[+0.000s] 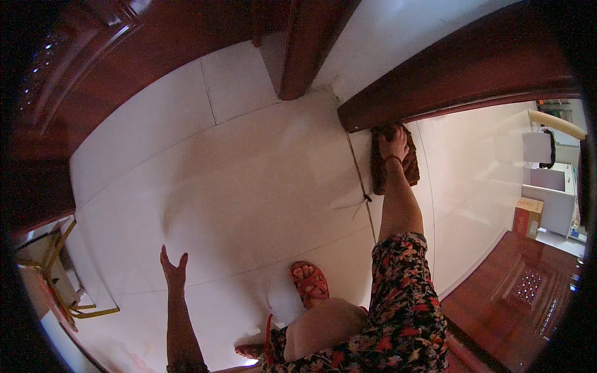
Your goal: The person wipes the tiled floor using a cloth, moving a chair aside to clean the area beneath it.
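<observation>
My right hand (pixel 395 143) presses down on a dark brown cloth (pixel 413 170) with its fingers bent over the upper part. The cloth lies bunched on the pale tiled floor (pixel 261 186), right by the foot of a dark red wooden door frame (pixel 447 84). Beside the cloth runs a dark joint line, with a small dark bit (pixel 368 198) on it. Well to the left, my left hand (pixel 174 270) hovers over the tiles, thumb and fingers apart, with nothing in it.
Dark red wooden doors (pixel 140 60) stand upper left and at lower right (pixel 503 289). A post (pixel 303 51) rises at the top. A gold-framed chair (pixel 60 275) stands left. Beyond the doorway are a cardboard box (pixel 528 217) and white furniture. My sandalled foot (pixel 309 282) is below.
</observation>
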Demonstrator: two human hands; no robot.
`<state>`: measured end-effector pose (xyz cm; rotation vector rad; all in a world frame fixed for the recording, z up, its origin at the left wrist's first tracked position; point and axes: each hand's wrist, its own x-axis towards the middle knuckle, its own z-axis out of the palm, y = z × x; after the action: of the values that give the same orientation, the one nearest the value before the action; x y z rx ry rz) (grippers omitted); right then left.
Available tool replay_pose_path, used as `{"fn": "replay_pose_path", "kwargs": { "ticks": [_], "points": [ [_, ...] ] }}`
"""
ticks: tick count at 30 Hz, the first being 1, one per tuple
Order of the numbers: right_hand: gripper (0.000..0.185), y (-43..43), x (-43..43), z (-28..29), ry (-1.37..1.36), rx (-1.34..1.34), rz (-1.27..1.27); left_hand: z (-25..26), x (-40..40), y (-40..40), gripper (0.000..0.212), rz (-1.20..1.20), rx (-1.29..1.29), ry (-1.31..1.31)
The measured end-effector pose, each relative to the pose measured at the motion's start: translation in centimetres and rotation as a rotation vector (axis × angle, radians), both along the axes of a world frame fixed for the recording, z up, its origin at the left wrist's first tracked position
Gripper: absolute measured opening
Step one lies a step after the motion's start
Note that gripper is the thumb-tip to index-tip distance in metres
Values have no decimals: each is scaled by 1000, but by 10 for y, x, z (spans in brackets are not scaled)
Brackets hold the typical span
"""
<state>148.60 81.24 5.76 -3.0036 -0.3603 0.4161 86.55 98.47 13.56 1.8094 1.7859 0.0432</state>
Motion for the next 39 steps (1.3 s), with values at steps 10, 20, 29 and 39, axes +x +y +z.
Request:
{"fn": "replay_pose_path", "kwargs": {
  "ticks": [10, 20, 29, 39],
  "points": [
    [64, 11, -104, 25, 5, 195, 512, 233, 223, -41, 16, -316, -807, -1401],
    [60, -26, 25, -6, -90, -19, 73, 240, 267, -60, 11, -544, -785, -2078],
    [68, 22, -140, 24, -9, 222, 535, 249, 269, -58, 12, -659, -844, -2035],
    [64, -27, 6, -21, -343, 285, 97, 239, 276, -75, 18, -496, -919, -2109]
  ]
}}
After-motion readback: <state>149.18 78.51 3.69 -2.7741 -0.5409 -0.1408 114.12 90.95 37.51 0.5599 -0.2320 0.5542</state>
